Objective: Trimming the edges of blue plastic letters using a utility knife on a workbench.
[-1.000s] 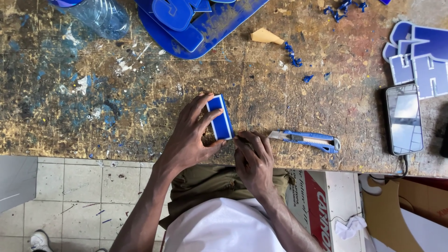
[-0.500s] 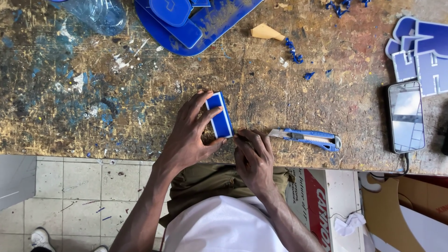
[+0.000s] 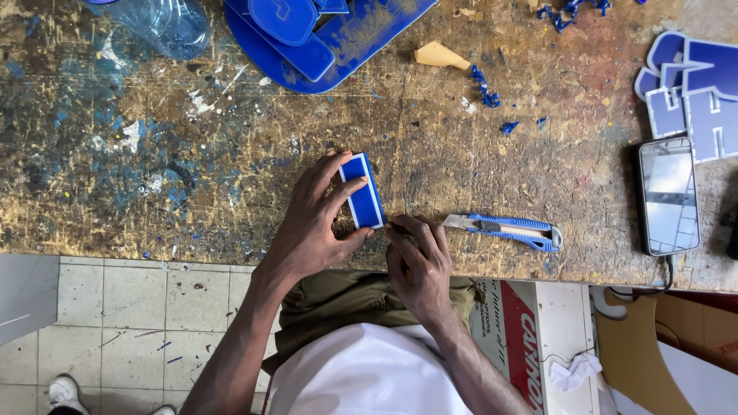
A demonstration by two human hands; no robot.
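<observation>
My left hand (image 3: 311, 223) grips a small blue rectangular piece with white edges (image 3: 362, 190), holding it on edge near the front of the worn wooden workbench (image 3: 192, 169). My right hand (image 3: 419, 261) sits just right of the piece, fingertips pinched against its lower corner; whether it holds a small tool there is hidden. A blue utility knife (image 3: 503, 229) lies on the bench just right of my right hand, untouched.
A large blue cut-out shape with smaller blue pieces (image 3: 323, 34) lies at the back. A clear plastic bottle (image 3: 165, 23) is back left. Blue letter cut-outs (image 3: 692, 92) and a phone (image 3: 667, 194) with a cable sit at the right. Blue shavings (image 3: 486, 91) are scattered.
Both hands stay in nearly the same place on the blue piece; only the camera view has shifted slightly.
</observation>
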